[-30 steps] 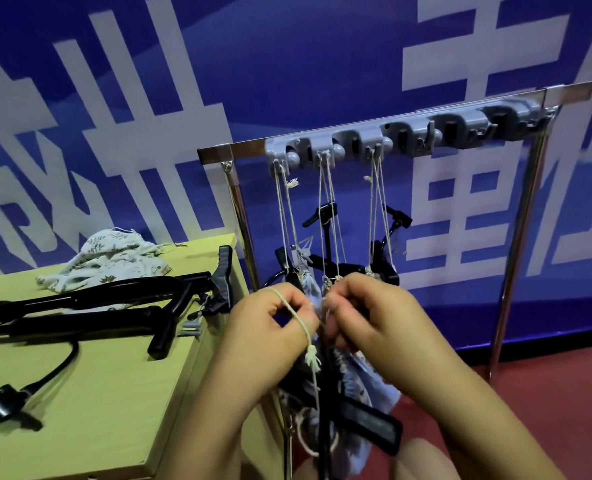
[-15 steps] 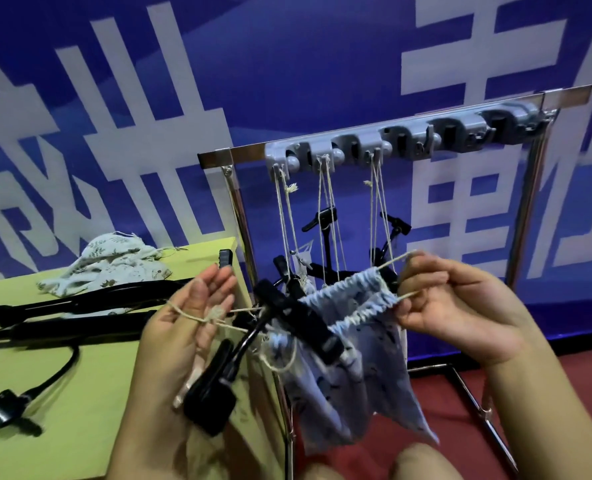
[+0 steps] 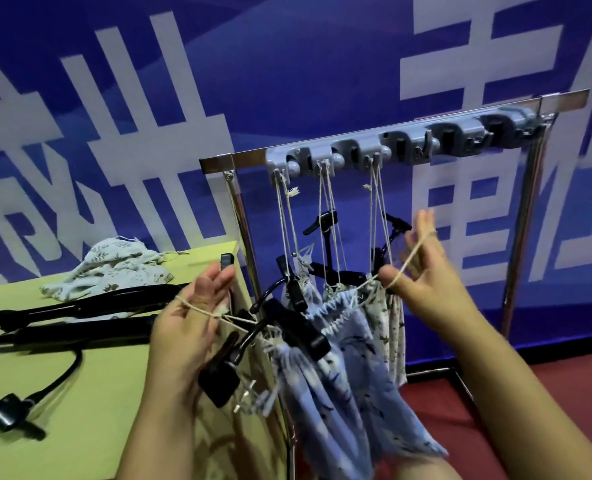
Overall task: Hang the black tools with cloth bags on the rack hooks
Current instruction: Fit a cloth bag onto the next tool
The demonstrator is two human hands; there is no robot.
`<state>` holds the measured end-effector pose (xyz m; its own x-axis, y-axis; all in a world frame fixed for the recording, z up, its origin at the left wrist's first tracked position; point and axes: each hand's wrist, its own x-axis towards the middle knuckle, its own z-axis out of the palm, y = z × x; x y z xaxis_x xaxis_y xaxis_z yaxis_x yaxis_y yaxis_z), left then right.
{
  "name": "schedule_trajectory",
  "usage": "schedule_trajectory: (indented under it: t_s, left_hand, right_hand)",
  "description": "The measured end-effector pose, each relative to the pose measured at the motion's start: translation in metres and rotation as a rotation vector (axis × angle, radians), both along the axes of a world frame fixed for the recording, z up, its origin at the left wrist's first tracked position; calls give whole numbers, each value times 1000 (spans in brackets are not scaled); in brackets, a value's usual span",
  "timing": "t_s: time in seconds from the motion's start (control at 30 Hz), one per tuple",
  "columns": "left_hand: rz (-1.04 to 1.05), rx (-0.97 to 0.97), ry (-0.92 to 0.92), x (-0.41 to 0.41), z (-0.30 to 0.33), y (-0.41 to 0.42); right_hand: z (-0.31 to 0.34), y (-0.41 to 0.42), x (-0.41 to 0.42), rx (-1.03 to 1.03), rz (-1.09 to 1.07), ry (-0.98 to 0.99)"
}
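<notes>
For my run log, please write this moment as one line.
left hand: drawstring looped over open fingers | right hand: same, string taut | blue cloth bag: stretched between hands, unhung | rack hooks: three carry bags

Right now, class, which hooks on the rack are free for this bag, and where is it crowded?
Free: the rail's right hooks, beyond the third hung bag. Crowded: the left three hooks, strings and tools bunched below.
</notes>
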<state>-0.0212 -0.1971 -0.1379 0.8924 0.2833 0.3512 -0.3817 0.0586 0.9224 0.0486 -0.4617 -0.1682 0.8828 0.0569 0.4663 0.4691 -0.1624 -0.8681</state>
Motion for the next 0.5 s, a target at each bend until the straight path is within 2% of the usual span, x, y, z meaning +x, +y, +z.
schedule_trajectory:
  t_s: [0.03,0.1,0.2,0.3,0.5]
  left_hand:
    - [104,8,-2,3,-6,9]
    - [311,-52,9,8,-14,29]
    - [343,-194,-15,7,-14,36]
    - [373,-168,-23,10,-8,34]
    - [329,-204,22,19,-18,47]
  right_hand:
    - [0,-9,1,-51,-95,46]
    - [1,-30,7,-79,-307,16]
    - [-2,-55,14,65,-470,9]
    - [-12,-58,27,103,-444,112]
    - [-18,-56,29,219,-349,157]
